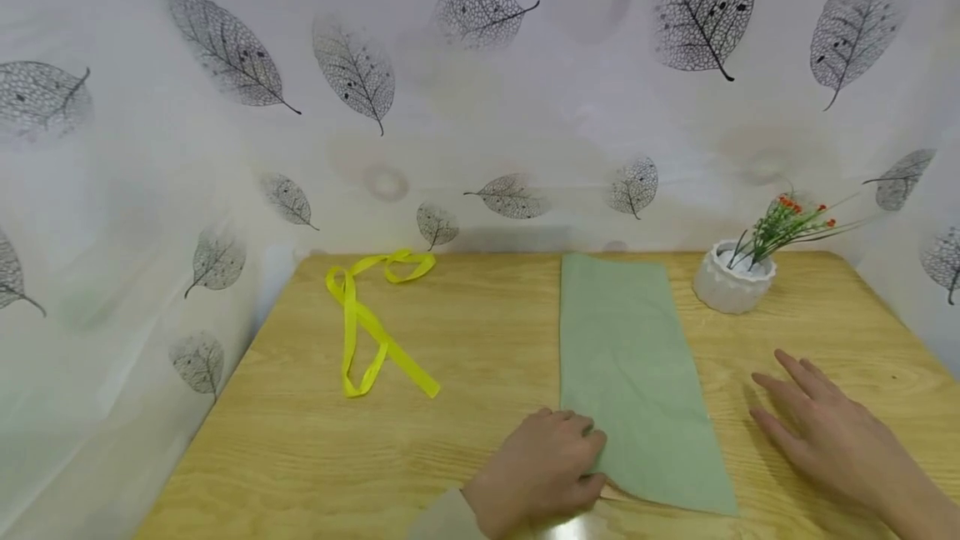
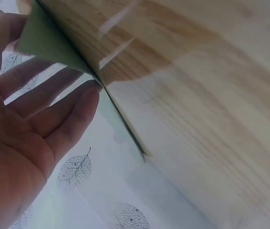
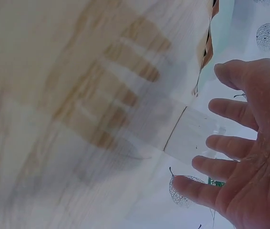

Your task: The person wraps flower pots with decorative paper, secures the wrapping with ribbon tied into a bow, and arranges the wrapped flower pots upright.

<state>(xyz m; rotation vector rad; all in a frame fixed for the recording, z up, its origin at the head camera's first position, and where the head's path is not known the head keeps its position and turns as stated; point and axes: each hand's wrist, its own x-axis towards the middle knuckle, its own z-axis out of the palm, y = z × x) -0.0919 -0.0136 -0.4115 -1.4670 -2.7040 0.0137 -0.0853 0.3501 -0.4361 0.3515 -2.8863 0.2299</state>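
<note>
A pale green, lightly creased sheet (image 1: 633, 357) lies lengthwise on the wooden table, with some brown showing at its near edge. My left hand (image 1: 543, 465) pinches its near left corner. In the left wrist view, that corner (image 2: 54, 43) is lifted between thumb and fingers, and the other fingers spread below it. My right hand (image 1: 832, 432) is to the right of the sheet, apart from it, palm down over the table. Its fingers (image 3: 230, 145) are spread and nearly straight in the right wrist view, holding nothing.
A yellow ribbon (image 1: 350, 315) lies in loose loops on the left of the wooden table (image 1: 480, 332). A white pot (image 1: 733, 282) with red-flowered greenery (image 1: 787, 227) stands at the back right. Leaf-printed white sheeting (image 1: 487, 132) surrounds the table's back and sides.
</note>
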